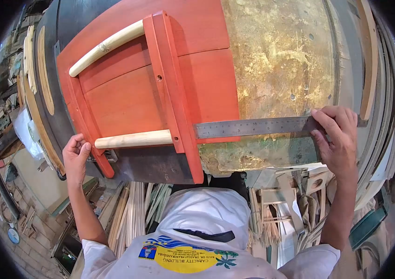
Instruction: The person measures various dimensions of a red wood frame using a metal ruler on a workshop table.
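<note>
Here, a person's right hand (337,139) pinches a steel ruler (258,127) flat on a worn workbench (281,56), at three o'clock. The ruler's far end butts against an orange-painted wooden frame (160,88) with pale dowels (134,139). At nine o'clock, the left hand (76,156) grips the frame's lower corner.

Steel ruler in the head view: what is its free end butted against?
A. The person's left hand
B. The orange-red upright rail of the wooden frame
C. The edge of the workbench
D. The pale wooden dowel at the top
B: the steel ruler, pinned by the right hand, lies across the worn bench top with its far end against the orange-red upright rail; the left hand grips the frame's outer rail.
</note>
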`<action>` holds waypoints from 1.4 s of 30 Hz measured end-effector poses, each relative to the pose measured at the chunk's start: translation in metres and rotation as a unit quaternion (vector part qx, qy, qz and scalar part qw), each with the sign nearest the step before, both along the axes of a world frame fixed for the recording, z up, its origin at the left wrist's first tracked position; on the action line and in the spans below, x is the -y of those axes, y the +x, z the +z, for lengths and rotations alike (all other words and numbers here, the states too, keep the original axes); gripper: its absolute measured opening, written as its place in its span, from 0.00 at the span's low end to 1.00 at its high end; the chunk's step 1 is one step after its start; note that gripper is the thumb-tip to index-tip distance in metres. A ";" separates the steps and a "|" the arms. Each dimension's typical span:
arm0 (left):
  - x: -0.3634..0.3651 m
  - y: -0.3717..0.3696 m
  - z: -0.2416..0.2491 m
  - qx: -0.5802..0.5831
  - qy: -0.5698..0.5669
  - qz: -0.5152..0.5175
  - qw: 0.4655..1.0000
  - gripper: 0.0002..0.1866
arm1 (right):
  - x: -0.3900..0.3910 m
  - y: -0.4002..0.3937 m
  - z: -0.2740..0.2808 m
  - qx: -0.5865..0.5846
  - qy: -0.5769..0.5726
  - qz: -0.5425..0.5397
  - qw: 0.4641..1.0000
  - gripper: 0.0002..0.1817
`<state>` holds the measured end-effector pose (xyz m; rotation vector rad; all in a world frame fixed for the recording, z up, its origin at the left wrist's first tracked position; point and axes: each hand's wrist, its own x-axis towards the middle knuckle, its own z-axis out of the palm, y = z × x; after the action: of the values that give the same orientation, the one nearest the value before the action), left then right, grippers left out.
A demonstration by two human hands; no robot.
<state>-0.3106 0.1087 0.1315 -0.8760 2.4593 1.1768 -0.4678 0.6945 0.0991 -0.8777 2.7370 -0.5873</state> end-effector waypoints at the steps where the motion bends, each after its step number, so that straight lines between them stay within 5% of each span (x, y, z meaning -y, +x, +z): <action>1: 0.000 0.000 0.000 0.000 -0.002 0.001 1.000 0.17 | 0.001 0.000 0.000 -0.007 -0.002 -0.003 1.000 0.26; 9: -0.005 -0.003 0.002 -0.003 0.010 0.012 1.000 0.16 | -0.008 0.001 0.013 0.035 -0.017 -0.028 0.999 0.24; 11: -0.013 -0.006 0.002 -0.015 0.003 0.017 1.000 0.14 | -0.013 0.003 0.026 0.071 -0.104 -0.118 0.985 0.22; 16: -0.019 -0.015 0.022 -0.071 -0.007 0.061 0.996 0.13 | -0.009 -0.001 0.076 0.012 -0.139 -0.144 0.980 0.17; 18: -0.039 -0.026 0.050 -0.145 0.031 0.062 0.987 0.12 | 0.006 0.002 0.091 0.065 -0.323 -0.217 0.919 0.17; 22: -0.091 -0.053 0.130 -0.261 0.154 -0.033 0.952 0.19 | 0.122 0.023 0.148 0.164 -0.489 -0.220 0.828 0.18; 28: -0.097 -0.073 0.202 -0.320 0.391 -0.114 0.855 0.30 | 0.329 0.072 0.163 0.194 -0.595 -0.044 0.779 0.14; 31: -0.023 -0.068 0.212 -0.337 0.348 -0.194 0.853 0.29 | 0.380 0.084 0.168 0.140 -0.522 0.005 0.842 0.12; 33: 0.031 -0.065 0.211 -0.345 0.309 -0.265 0.845 0.28 | 0.377 0.079 0.169 0.057 -0.453 0.021 0.890 0.11; 34: 0.048 -0.062 0.209 -0.351 0.291 -0.297 0.839 0.28 | 0.365 0.076 0.164 0.040 -0.430 -0.070 0.899 0.09; 35: 0.045 -0.052 0.210 -0.374 0.101 -0.193 0.901 0.25 | 0.349 0.072 0.159 0.023 -0.403 -0.159 0.901 0.08; 38: 0.082 -0.045 0.175 -0.404 0.065 -0.127 0.904 0.22 | 0.266 0.049 0.119 0.002 -0.359 -0.394 0.846 0.08; 39: 0.130 -0.035 0.130 -0.380 0.079 -0.249 0.887 0.29 | 0.222 0.044 0.094 0.033 -0.390 -0.415 0.821 0.09; 40: 0.144 -0.028 0.122 -0.380 0.087 -0.245 0.888 0.29 | 0.177 0.042 0.067 0.063 -0.420 -0.436 0.794 0.10; 42: 0.160 -0.023 0.101 -0.356 -0.048 -0.413 0.837 0.26 | 0.109 0.046 0.024 0.078 -0.360 -0.486 0.793 0.11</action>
<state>-0.3336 -0.0515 0.2327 0.7568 2.9073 1.1253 -0.4213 0.5854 0.1235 0.6256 2.5958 -1.8335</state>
